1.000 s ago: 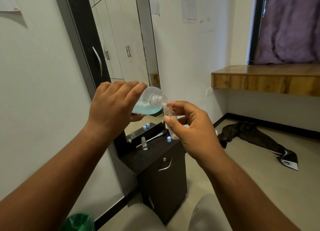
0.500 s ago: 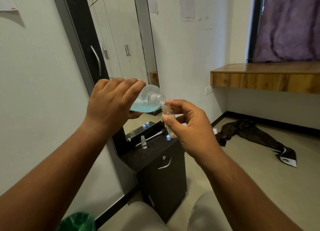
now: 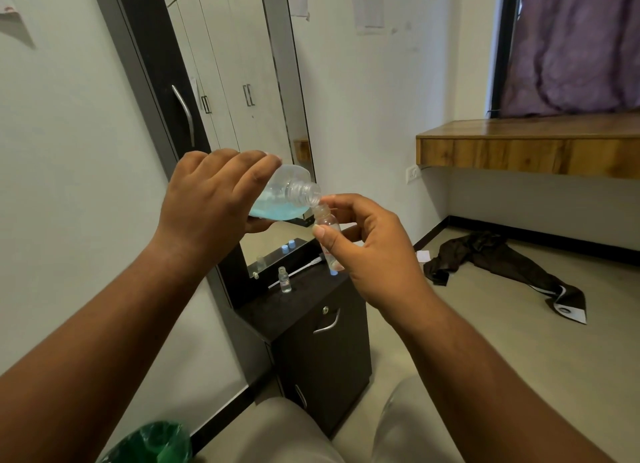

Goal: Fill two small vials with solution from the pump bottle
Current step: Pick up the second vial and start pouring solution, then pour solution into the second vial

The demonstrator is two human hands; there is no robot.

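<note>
Head view. The left hand (image 3: 211, 199) is curled over a clear bottle (image 3: 287, 195), fingers on top and thumb beneath, holding it tipped with its open threaded neck pointing toward 3 o'clock and slightly down; pale blue solution pools in the lower side of the body. The right hand (image 3: 367, 244) pinches a small clear vial (image 3: 327, 235) between thumb and curled fingers, nearly upright, its mouth touching the lower lip of the bottle neck. Whether liquid is passing across cannot be told.

At 6 o'clock from the held vial stands a dark cabinet (image 3: 311, 327) — on its top a second vial (image 3: 284, 279), open and upright, well apart from the hands. A thin white tube (image 3: 294, 273) lies on the top just behind that vial. A blue cap (image 3: 333, 272) shows just under the held vial; two more blue caps (image 3: 288, 246) appear in the mirror (image 3: 242, 81) behind the cabinet.

At 4 o'clock, a dark cloth (image 3: 502, 265) lies on the floor below a wooden shelf (image 3: 519, 147). A green bin (image 3: 156, 442) sits at 7 o'clock — beside the person's knees.
</note>
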